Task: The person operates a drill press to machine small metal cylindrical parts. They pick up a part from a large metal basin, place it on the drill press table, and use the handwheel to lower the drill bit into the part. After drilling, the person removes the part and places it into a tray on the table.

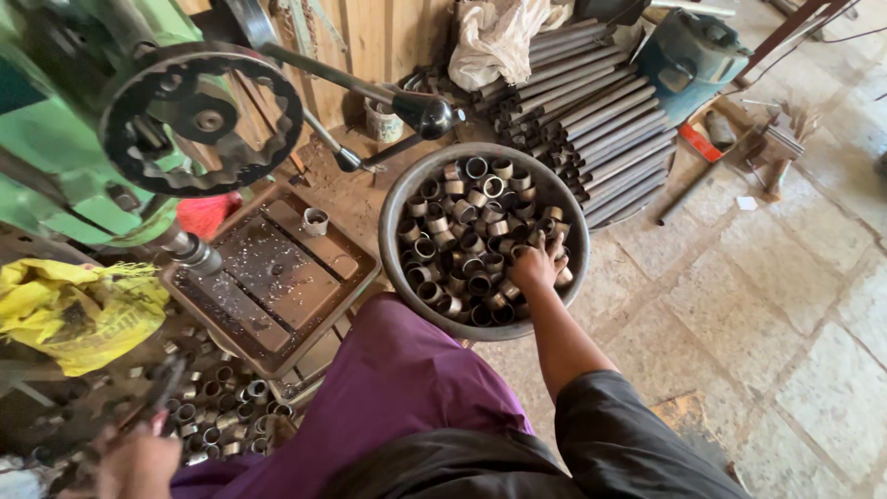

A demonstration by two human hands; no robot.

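My right hand (pixel 538 263) reaches down into a round metal basin (pixel 393 208) on the floor, fingers curled among several short steel rings (pixel 462 226) that fill it. Whether a ring is clasped in the fingers I cannot tell. My left hand (pixel 139 462) is at the bottom left, closed on a dark plier-like tool (pixel 164 388) above a heap of finished rings (pixel 226 416). One ring (pixel 316 221) stands alone on the green drill press's metal table (pixel 277 277).
A dark handwheel (pixel 201 115) and lever with black knob (pixel 430 115) jut from the machine. Long steel tubes (pixel 601 120) lie stacked behind the basin. A yellow rag (pixel 78 310) sits at left. Stone slab floor (pixel 767 305) spreads to the right.
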